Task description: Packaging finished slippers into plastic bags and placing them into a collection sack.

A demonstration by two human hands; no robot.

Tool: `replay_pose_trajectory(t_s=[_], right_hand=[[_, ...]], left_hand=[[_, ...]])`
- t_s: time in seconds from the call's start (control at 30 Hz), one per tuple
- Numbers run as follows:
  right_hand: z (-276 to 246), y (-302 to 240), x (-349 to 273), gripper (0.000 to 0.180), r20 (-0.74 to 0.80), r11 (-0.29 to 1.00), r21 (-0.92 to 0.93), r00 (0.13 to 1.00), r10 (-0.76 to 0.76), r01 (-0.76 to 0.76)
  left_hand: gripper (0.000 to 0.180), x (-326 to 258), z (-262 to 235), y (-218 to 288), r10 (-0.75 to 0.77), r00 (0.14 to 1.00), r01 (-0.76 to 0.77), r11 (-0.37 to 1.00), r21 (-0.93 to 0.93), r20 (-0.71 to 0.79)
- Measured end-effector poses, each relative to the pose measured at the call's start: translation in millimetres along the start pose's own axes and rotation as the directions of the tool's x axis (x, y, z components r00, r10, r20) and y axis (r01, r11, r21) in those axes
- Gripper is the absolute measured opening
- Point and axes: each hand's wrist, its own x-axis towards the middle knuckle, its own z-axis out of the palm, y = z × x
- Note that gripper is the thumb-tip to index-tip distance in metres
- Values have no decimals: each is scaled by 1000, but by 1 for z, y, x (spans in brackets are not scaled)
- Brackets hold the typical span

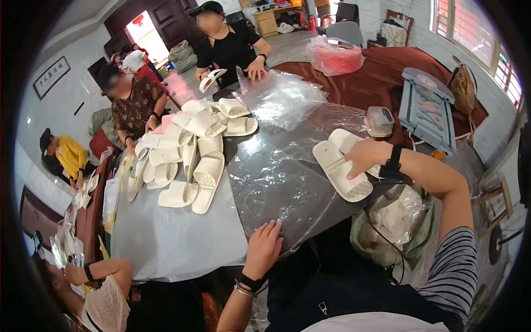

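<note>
At the right of the table, my right hand is closed over a pair of cream slippers, its thumb on the near one. Part of the far slipper is hidden behind the hand. My left hand lies with its fingers stretched out at the near table edge, touching a clear plastic bag spread flat over the dark tabletop. To the left is a heap of loose cream slippers, with a bit of pink among them. Farther off lies a stack of clear plastic bags.
Across the table a person holds a slipper; another person stands by the heap. A lidded clear box and a grey-blue board sit at the right. Below the table edge stands a green sack with plastic inside.
</note>
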Motion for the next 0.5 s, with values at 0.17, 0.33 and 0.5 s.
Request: replay_pose_trajectory(t_s=[0.17,0.33,0.5], right_hand=[[4,11,5,81,21,996,55,997,-74,73],[-13,7,-15,72,-74,975,175,989,-127,138],[-11,6,-58,55,-357,905,308,917,-177,295]], left_hand=[[26,0,7,-7,-173,958,213,963,-165,227],[38,-7,6,-6,-55,984,68,995,-74,169],[52,2,-14,31,2,996,1,999,-38,91]])
